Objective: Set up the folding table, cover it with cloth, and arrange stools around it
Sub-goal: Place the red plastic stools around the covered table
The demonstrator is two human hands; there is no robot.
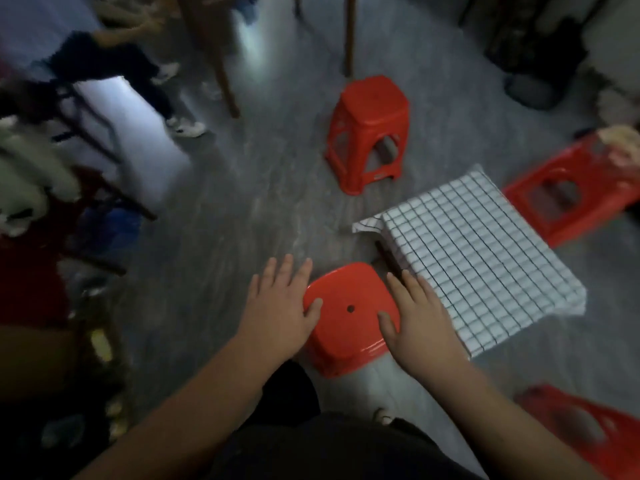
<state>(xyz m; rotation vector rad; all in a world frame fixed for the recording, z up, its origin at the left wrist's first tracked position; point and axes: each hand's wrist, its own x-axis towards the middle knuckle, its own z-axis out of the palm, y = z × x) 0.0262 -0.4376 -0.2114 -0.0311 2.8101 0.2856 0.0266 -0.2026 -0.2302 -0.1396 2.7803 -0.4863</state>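
A small table covered by a white checked cloth (478,258) stands right of centre. Directly below me is a red plastic stool (349,317) with a hole in its seat. My left hand (280,306) grips the seat's left edge, thumb on top. On the seat's right edge lies my right hand (419,320), thumb on top, touching the cloth's near corner. A second red stool (370,133) stands upright beyond the table. A third red stool (568,195) is at the table's far right. A fourth red stool (588,427) shows at the bottom right.
Grey floor all around. Wooden furniture legs (349,36) rise at the top centre. A person's legs and white shoes (187,128) are at the upper left. Another person's hand (623,150) touches the right stool. Blurred clutter fills the left edge.
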